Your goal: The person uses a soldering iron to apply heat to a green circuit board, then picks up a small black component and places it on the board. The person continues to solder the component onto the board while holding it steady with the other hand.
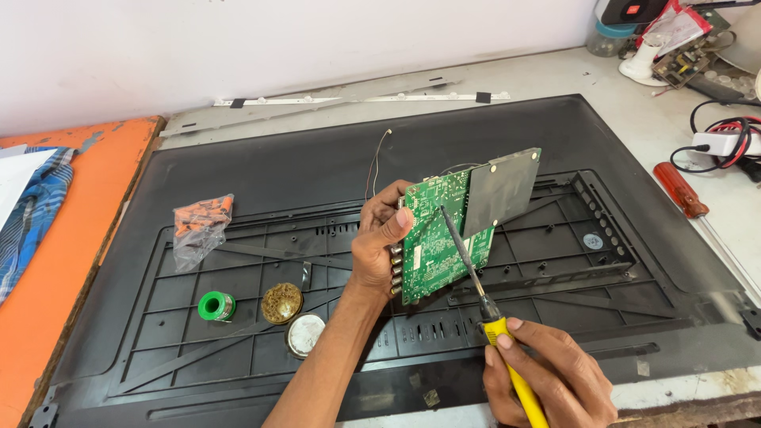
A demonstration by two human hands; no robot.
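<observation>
The left hand holds a green board upright over a black panel. The right hand grips a yellow-handled iron, tip on the board.

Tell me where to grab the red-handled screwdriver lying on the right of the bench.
Probably the red handle, taken from above: the screwdriver lies flat on the bench, its handle thick and unobstructed, its thin shaft running toward the near edge. Cables lie just beyond.

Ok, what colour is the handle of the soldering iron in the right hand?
Yellow: the soldering iron's handle, gripped by the right hand, shows best in the head view.
</observation>
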